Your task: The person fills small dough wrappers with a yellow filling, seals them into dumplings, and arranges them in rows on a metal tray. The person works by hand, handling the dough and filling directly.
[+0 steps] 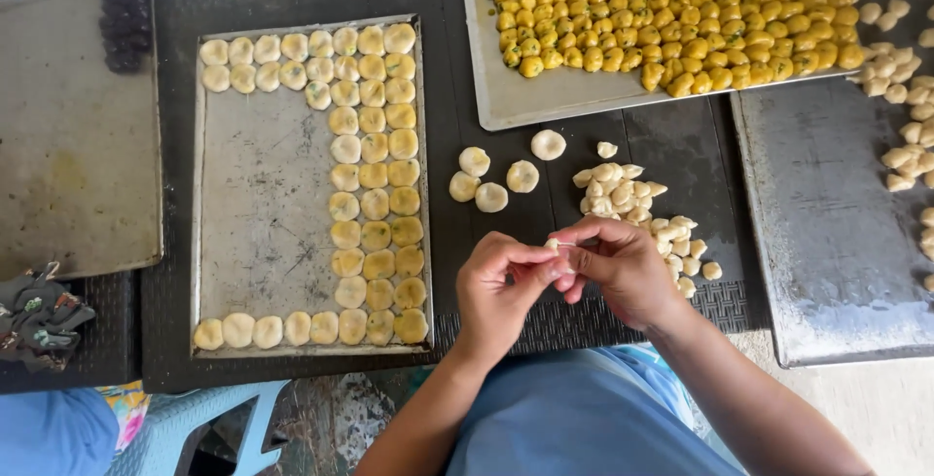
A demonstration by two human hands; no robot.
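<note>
**A:** Right, what have I got in the hands?

**B:** Both are pinched together on one small dough piece (555,243). From my screen the left hand (498,291) has thumb and forefinger closed on it from the left, and the right hand (623,272) closes on it from the right, fingertips meeting over the piece. Only a pale sliver of it shows between them.

**A:** Where is that over the table?

**B:** Just above the near edge of the dark mat (574,325), right beside the pile (637,213) of raw pale pieces, which lies under and behind the right hand.

**A:** And around it?

**B:** Four round flattened discs (491,179) sit on the mat left of the pile, with a fifth one (548,144) a little further back. To the left is a metal tray (258,204) with filled rounds (375,175) lined along its top, right side and bottom; the middle is bare. Behind, a second tray (506,97) holds a crowd of yellow glazed pieces (681,19). At far right a grey sheet (827,213) carries more pale bits (910,97) along its edge. An empty board (73,126) lies at far left, with a dark cloth (39,320) just below it
</note>
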